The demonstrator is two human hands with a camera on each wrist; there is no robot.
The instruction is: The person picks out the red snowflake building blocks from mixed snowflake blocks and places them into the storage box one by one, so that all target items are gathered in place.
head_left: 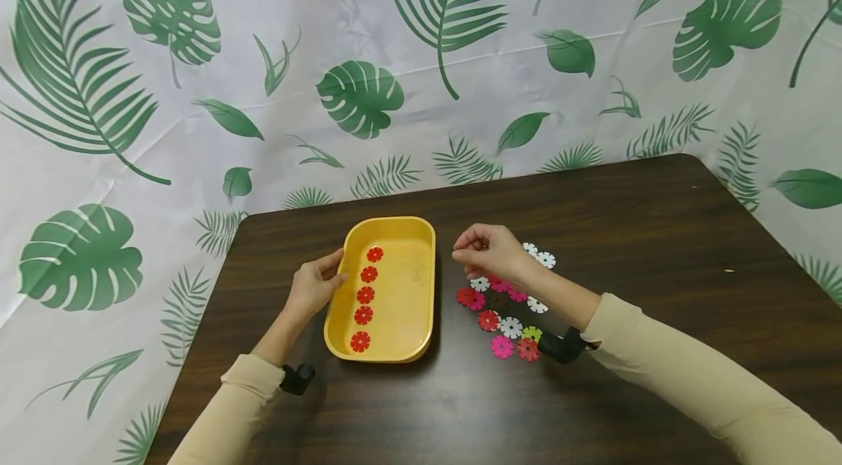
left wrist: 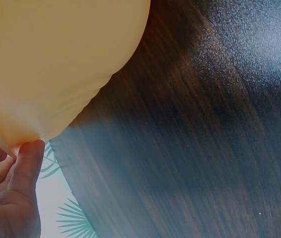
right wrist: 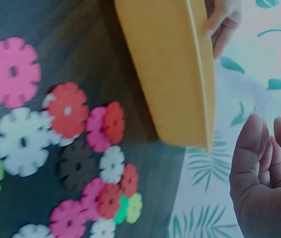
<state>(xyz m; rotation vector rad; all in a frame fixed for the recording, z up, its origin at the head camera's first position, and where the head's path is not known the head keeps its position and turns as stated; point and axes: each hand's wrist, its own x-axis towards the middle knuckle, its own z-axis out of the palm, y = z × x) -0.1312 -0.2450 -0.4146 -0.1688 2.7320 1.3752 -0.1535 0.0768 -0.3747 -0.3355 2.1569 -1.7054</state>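
Note:
A yellow plastic tray (head_left: 404, 289) stands on the table, with several red notched discs (head_left: 365, 295) in a row along its left side. My left hand (head_left: 314, 284) grips the tray's left rim, thumb over the inside and fingers underneath the outer wall; the left wrist view shows the fingertips (left wrist: 29, 148) pressed against it. To the right of the tray, my right hand (head_left: 493, 251) hovers above the loose discs. In the right wrist view its fingers (right wrist: 249, 144) are loosely bent, with a gap to the thumb and nothing between them.
Loose notched discs in pink, red, white, brown and green, such as a pink disc (head_left: 502, 346), lie scattered right of the tray, some overlapping. The dark wooden table (head_left: 625, 231) ends at a leaf-patterned white cloth (head_left: 276, 121) behind and to the left.

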